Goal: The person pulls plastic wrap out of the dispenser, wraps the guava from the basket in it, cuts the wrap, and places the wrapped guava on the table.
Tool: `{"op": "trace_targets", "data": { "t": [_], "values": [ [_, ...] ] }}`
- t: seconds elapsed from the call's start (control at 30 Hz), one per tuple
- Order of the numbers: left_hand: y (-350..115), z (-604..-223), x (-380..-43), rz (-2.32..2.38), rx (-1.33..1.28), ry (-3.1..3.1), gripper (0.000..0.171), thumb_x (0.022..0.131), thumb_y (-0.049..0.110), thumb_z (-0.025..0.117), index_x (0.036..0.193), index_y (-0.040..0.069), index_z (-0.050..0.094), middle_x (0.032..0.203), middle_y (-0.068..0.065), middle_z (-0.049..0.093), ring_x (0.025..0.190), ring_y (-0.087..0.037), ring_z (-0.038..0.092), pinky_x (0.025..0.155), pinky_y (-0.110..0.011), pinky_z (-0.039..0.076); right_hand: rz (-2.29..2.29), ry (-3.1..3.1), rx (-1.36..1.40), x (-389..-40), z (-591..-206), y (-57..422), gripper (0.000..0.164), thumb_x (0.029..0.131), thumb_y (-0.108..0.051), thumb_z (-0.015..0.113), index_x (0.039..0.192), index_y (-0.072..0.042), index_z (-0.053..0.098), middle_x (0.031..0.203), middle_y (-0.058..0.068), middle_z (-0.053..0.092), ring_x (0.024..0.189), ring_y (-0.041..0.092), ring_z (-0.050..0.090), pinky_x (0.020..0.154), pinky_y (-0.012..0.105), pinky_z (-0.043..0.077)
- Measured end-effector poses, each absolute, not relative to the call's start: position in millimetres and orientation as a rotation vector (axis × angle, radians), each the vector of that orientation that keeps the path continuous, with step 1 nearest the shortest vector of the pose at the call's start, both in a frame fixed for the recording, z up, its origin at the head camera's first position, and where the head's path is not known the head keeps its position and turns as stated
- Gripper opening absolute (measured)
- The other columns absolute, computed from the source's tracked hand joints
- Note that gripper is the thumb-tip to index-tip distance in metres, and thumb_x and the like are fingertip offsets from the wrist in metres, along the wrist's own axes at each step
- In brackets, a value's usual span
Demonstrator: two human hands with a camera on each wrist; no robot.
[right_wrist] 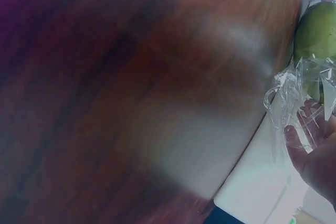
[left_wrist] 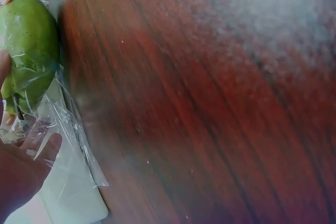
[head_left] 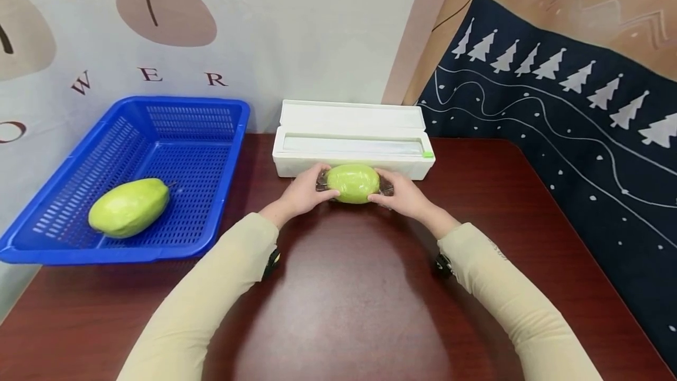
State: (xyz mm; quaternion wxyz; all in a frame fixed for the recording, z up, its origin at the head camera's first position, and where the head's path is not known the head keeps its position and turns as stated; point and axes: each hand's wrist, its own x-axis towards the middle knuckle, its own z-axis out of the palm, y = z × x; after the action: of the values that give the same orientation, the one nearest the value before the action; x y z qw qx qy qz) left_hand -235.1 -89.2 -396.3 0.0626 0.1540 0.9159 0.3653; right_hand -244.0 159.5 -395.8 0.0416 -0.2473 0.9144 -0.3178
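Note:
A green papaya (head_left: 352, 183) in clear plastic wrap (right_wrist: 310, 82) is held between the two hands, right in front of the white box. At its left end the left hand (head_left: 307, 189) holds it, thumb in front and fingers behind. The right hand (head_left: 403, 193) grips the other end the same way. Loose wrap bunches out at both ends, and in the left wrist view a dark stem shows through it near the left hand (left_wrist: 29, 169). The right wrist view shows film draped over the fingers of the right hand (right_wrist: 320, 163).
The white wrap box (head_left: 351, 163) stands with its lid raised against the wall; a green slider (head_left: 427, 154) is at its right end. On the left, a blue basket (head_left: 224, 193) contains another green papaya (head_left: 129, 207). Dark red-brown tabletop (head_left: 338, 310) spreads in front of the person.

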Motion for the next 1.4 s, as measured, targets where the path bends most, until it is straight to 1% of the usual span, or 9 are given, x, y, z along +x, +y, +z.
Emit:
{"op": "trace_targets", "data": {
  "t": [0.13,0.23,0.4,0.6,0.7,0.83,1.03,1.2,1.4],
  "values": [
    [-88.6,-397.2,-234.2,1.105,0.491,2.785,0.062,0.084,0.032,0.068,0.133,0.004,0.042,0.133,-0.015,0.051,0.124,-0.028,0.048,0.104,-0.042,0.038,-0.788,2.914,-0.818,-242.2,-396.6,160.1,0.074,0.078,-0.036,0.074,0.139,-0.007,0.043,0.133,0.014,0.053,0.125,0.03,0.046,0.104,0.046,0.038],
    [-88.1,-396.8,-233.2,1.1,0.497,2.794,0.064,0.082,0.031,0.069,0.133,0.003,0.042,0.133,-0.016,0.05,0.126,-0.028,0.046,0.106,-0.042,0.036,-0.648,2.999,-0.849,-241.0,-398.8,159.7,0.078,0.076,-0.041,0.075,0.139,-0.008,0.044,0.133,0.012,0.052,0.126,0.028,0.044,0.103,0.046,0.039],
    [-88.2,-395.4,-231.6,1.093,0.478,2.8,0.067,0.08,0.032,0.071,0.134,0.004,0.042,0.134,-0.016,0.048,0.127,-0.028,0.044,0.106,-0.043,0.036,-0.538,3.087,-0.851,-239.1,-399.0,159.0,0.08,0.075,-0.042,0.075,0.139,-0.006,0.043,0.132,0.014,0.05,0.124,0.029,0.043,0.102,0.046,0.04],
    [-89.0,-395.0,-230.7,1.116,0.48,2.794,0.075,0.077,0.033,0.073,0.137,0.005,0.038,0.138,-0.015,0.045,0.13,-0.028,0.041,0.109,-0.042,0.033,-0.501,3.099,-0.834,-238.3,-395.9,159.2,0.087,0.076,-0.045,0.074,0.142,-0.002,0.037,0.134,0.016,0.05,0.125,0.03,0.043,0.103,0.046,0.039],
    [-89.3,-395.1,-230.6,1.128,0.484,2.795,0.077,0.077,0.033,0.074,0.138,0.004,0.037,0.138,-0.015,0.045,0.13,-0.028,0.041,0.109,-0.042,0.033,-0.502,3.09,-0.852,-238.4,-395.3,159.7,0.088,0.075,-0.045,0.075,0.142,-0.001,0.037,0.134,0.016,0.05,0.126,0.029,0.043,0.103,0.046,0.038],
    [-89.7,-394.9,-230.6,1.137,0.485,2.798,0.073,0.077,0.03,0.074,0.136,0.003,0.041,0.136,-0.016,0.048,0.128,-0.028,0.044,0.108,-0.041,0.034,-0.517,3.088,-0.891,-238.4,-395.6,159.9,0.086,0.073,-0.042,0.077,0.14,-0.002,0.041,0.133,0.015,0.051,0.124,0.028,0.044,0.104,0.046,0.038],
    [-88.8,-393.8,-231.3,1.181,0.482,2.777,0.06,0.08,0.024,0.072,0.131,0.004,0.046,0.13,-0.013,0.054,0.123,-0.026,0.049,0.106,-0.04,0.036,-0.536,3.095,-0.903,-239.8,-396.7,157.3,0.08,0.075,-0.043,0.075,0.137,-0.002,0.044,0.129,0.014,0.055,0.119,0.028,0.047,0.102,0.043,0.04],
    [-89.5,-392.6,-231.7,1.167,0.498,2.777,0.06,0.081,0.023,0.071,0.131,0.003,0.045,0.131,-0.015,0.052,0.125,-0.027,0.047,0.108,-0.04,0.034,-0.522,3.074,-0.887,-242.2,-395.9,156.2,0.082,0.075,-0.044,0.075,0.139,-0.003,0.042,0.131,0.014,0.054,0.122,0.027,0.046,0.103,0.044,0.038],
    [-90.5,-391.7,-232.0,1.141,0.501,2.769,0.062,0.081,0.025,0.07,0.132,0.003,0.044,0.132,-0.015,0.051,0.127,-0.027,0.045,0.108,-0.04,0.034,-0.473,3.043,-0.93,-243.5,-390.5,157.0,0.087,0.073,-0.045,0.076,0.139,-0.002,0.041,0.133,0.015,0.052,0.125,0.029,0.043,0.105,0.045,0.036]
  ]
}}
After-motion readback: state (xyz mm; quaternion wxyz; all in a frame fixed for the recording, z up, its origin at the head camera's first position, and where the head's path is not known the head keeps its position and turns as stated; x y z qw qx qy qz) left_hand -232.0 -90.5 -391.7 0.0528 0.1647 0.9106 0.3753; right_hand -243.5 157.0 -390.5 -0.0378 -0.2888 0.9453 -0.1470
